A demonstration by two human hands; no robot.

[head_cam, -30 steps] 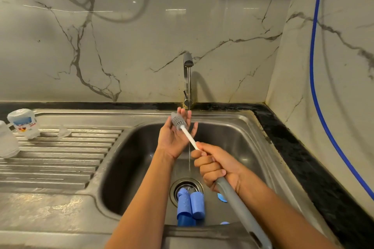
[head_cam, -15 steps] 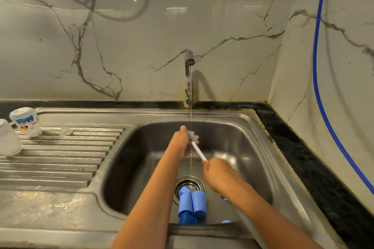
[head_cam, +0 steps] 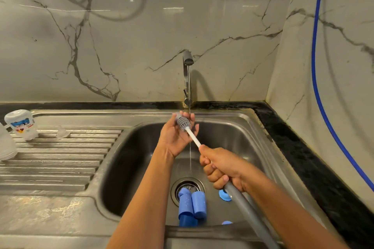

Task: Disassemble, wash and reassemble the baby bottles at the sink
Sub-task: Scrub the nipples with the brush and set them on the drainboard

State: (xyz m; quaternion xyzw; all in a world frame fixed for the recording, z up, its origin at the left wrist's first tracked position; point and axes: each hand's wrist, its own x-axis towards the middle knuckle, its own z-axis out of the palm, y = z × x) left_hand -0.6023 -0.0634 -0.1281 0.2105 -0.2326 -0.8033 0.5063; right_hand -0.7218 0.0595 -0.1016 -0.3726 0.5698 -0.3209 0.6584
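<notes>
Right hand (head_cam: 220,168) fisted round bottle brush (head_cam: 193,135) handle, grey head resting in upturned left hand (head_cam: 176,135), fingers loosely cupped, under tap (head_cam: 187,75) stream.

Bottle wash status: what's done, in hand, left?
Done, apparently: a printed bottle and a clear teat sit apart on the drainboard. In hand: the right hand grips the brush, whose head lies in the palm of the left hand by the stream from the tap. Left: blue parts lie in the sink near the drain; nothing looks reassembled.
</notes>
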